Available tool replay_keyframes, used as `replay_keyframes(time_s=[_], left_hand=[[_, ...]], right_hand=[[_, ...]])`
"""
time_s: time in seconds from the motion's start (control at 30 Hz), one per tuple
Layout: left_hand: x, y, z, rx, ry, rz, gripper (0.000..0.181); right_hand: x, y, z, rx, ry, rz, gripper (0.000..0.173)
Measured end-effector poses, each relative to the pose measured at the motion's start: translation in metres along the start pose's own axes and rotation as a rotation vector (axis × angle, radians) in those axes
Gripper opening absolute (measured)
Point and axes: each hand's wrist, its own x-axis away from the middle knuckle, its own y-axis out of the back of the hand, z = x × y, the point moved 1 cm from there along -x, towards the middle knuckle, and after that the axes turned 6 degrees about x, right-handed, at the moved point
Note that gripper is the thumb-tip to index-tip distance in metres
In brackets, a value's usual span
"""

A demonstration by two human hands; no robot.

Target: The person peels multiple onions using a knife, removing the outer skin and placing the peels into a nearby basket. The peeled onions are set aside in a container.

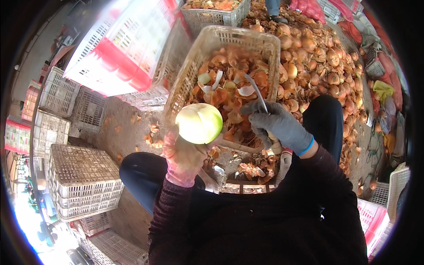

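Note:
A peeled, pale green-white onion (198, 124) rests in my left hand (185, 155), which wears a stained pinkish glove. My right hand (281, 124), in a grey glove with a blue cuff edge, grips a knife (257, 91). Its blade points up and away from me, apart from the onion. Beneath and beyond both hands stands a dirty plastic crate (179, 78) holding onion skins (228, 66). The knife's handle is mostly hidden by my right fingers.
A large heap of unpeeled onions (318, 63) lies right of the crate. White and red crates (122, 49) are stacked at the left, with more crates (86, 179) behind them. A person's leg (273, 8) shows at the top. Loose skins (255, 170) litter the floor between my feet.

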Motion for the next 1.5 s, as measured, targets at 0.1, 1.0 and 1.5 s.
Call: replay_keyframes(time_s=[0.1, 1.0, 1.5], left_hand=[[0.001, 0.005, -0.002, -0.016, -0.004, -0.016, 0.071], [0.012, 0.004, 0.021, -0.195, 0.077, -0.137, 0.079], [0.015, 0.001, 0.024, -0.134, 0.064, -0.158, 0.079]], right_hand=[[-0.005, -0.003, -0.009, 0.767, 0.167, -0.296, 0.03], [0.002, -0.037, -0.012, 1.295, 0.526, -0.037, 0.061], [-0.006, -0.038, -0.027, 1.473, 0.426, 0.032, 0.086]])
